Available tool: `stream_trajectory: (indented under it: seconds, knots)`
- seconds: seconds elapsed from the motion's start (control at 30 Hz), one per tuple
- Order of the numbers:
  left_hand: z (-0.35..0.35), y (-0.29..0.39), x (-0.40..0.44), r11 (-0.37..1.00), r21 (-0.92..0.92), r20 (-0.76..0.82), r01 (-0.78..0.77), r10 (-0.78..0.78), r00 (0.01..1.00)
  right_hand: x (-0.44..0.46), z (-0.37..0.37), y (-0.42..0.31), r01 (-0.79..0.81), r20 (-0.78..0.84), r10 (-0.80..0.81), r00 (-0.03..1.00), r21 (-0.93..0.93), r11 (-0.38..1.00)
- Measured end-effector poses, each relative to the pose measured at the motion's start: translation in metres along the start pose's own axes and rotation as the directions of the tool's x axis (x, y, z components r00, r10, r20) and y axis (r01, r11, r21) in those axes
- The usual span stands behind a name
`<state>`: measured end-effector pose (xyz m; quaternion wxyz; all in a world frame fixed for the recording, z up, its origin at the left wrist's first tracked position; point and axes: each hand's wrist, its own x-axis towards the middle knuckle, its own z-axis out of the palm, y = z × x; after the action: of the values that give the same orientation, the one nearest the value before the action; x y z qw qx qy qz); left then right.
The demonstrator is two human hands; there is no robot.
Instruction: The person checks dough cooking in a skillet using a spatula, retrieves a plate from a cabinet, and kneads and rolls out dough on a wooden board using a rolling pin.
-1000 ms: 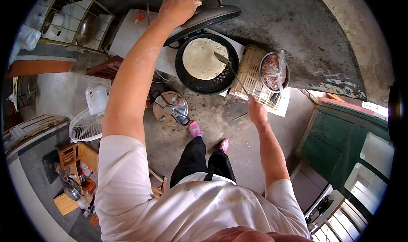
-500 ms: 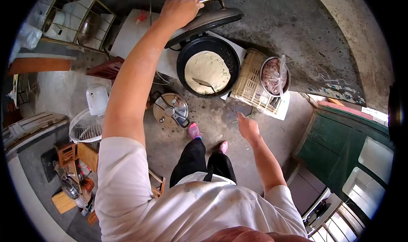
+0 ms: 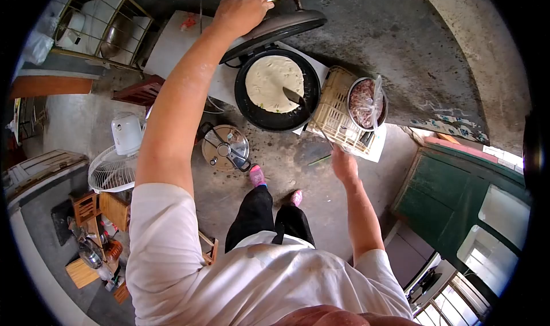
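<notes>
My left hand (image 3: pixel 243 11) is wrapped round the metal handle of the black pan lid (image 3: pixel 283 28), which stands raised and tilted. Below the lid, a pale round flatbread (image 3: pixel 272 83) lies in the black pan (image 3: pixel 260 119). My right hand (image 3: pixel 344 162) is closed on the long handle of a spatula (image 3: pixel 293 95), whose blade lies against the bread's lower right part. Right of the pan stands a cream plastic basket (image 3: pixel 335 105), with a metal bowl (image 3: pixel 366 101) of reddish minced food and a clear plastic bag on it.
A round glass lid (image 3: pixel 224 148) is on the floor near my feet. A white fan (image 3: pixel 113 170) stands at the left, below a wire rack (image 3: pixel 103 25). At the right is a green cabinet (image 3: pixel 441 191); wooden stools and kitchenware are at the lower left.
The spatula blade went to the bread's lower edge, then back to its right side. The flatbread shifted down and right, then up and left. My left hand has kept the lid raised.
</notes>
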<state>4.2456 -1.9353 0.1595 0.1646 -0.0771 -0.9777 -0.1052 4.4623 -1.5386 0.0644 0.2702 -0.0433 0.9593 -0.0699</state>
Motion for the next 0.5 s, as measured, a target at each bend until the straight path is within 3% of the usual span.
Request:
stream_trajectory:
  seconds: [0.03,0.1,0.13,0.17,0.23,0.3,0.33,0.37,0.43,0.5]
  knots:
    - [0.0,0.0,0.0,1.0,0.006,0.003,-0.009,0.009,1.0,0.003,0.0,0.006,0.0,0.001,0.0,1.0,0.001,1.0]
    - [-0.001,0.002,-0.002,1.0,0.009,0.011,-0.021,0.021,1.0,0.007,-0.005,0.018,0.186,-0.243,-0.168,0.955,0.054,0.981]
    - [-0.004,0.003,-0.002,0.999,0.025,0.026,-0.029,0.029,0.999,0.014,-0.015,0.024,0.084,-0.111,-0.076,0.991,0.074,0.994]
    - [-0.006,0.004,-0.002,0.998,0.041,0.043,-0.039,0.037,0.998,0.018,-0.026,0.023,0.102,-0.139,-0.097,0.985,0.026,0.994]
    - [-0.018,0.011,-0.005,0.998,0.034,0.012,-0.059,0.059,0.998,0.03,-0.061,0.007,-0.009,-0.024,0.008,1.0,-0.059,0.998]
    - [-0.021,0.012,-0.006,0.997,0.026,-0.016,-0.079,0.079,0.997,0.045,-0.079,-0.001,0.137,-0.156,-0.187,0.97,-0.285,0.949]
    - [-0.019,0.012,-0.005,0.998,0.026,0.001,-0.061,0.061,0.998,0.048,-0.098,-0.012,0.021,-0.017,-0.027,1.0,-0.279,0.96]
    - [-0.018,0.012,-0.004,0.999,0.025,0.018,-0.045,0.045,0.999,0.056,-0.112,-0.022,-0.006,0.067,0.034,0.997,-0.382,0.924]
    - [-0.017,0.012,-0.004,0.998,0.023,0.004,-0.056,0.055,0.998,0.079,-0.11,-0.006,0.111,-0.015,-0.132,0.991,-0.454,0.884]
    - [-0.019,0.015,-0.005,0.998,0.021,-0.01,-0.065,0.065,0.998,0.087,-0.126,-0.017,0.121,0.016,-0.13,0.991,-0.492,0.862]
